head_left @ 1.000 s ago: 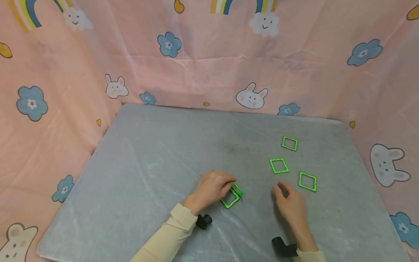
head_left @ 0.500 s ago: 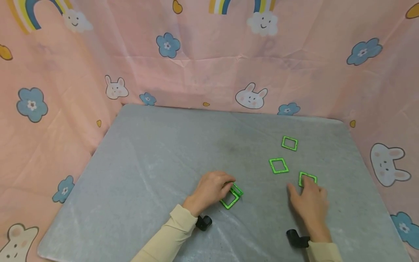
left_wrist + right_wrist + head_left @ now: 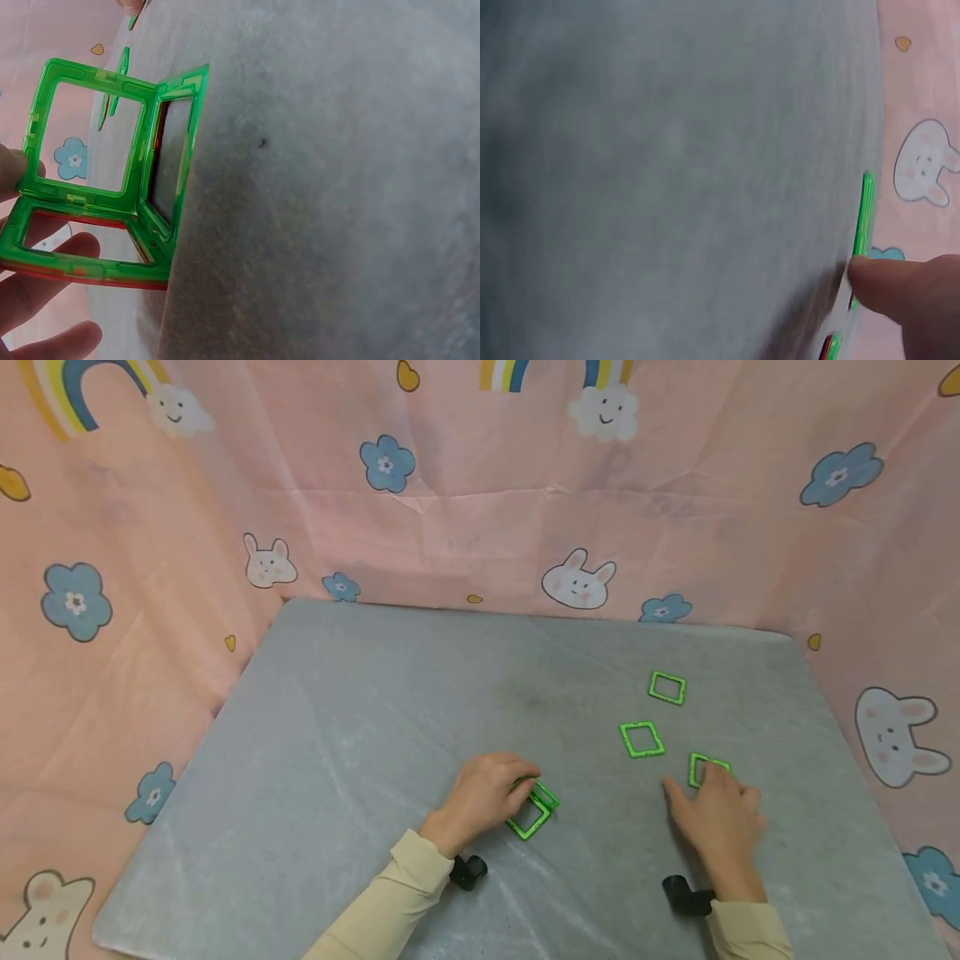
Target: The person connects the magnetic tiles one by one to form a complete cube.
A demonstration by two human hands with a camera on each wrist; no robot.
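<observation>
My left hand [image 3: 480, 800] grips a corner of joined green square magnetic tiles [image 3: 538, 825] near the front middle of the table. In the left wrist view, three green frames [image 3: 97, 78] meet at right angles, with the thumb and fingers on their outer edges. My right hand [image 3: 720, 827] reaches over the nearest loose green magnetic tile [image 3: 693, 770], its index finger on the frame and its thumb spread apart to the left. In the right wrist view, one finger [image 3: 892, 289] overlaps a thin green tile edge [image 3: 864, 210]; whether it presses it is unclear.
Two more loose green square tiles, a middle one [image 3: 637, 724] and a far one [image 3: 669, 677], lie flat beyond my right hand. A grey cloth covers the table [image 3: 360, 693]. A pink printed curtain [image 3: 465, 527] surrounds its back and sides.
My right hand has moved right and forward, from below the loose tiles onto the nearest one. My left hand stays on the joined tiles.
</observation>
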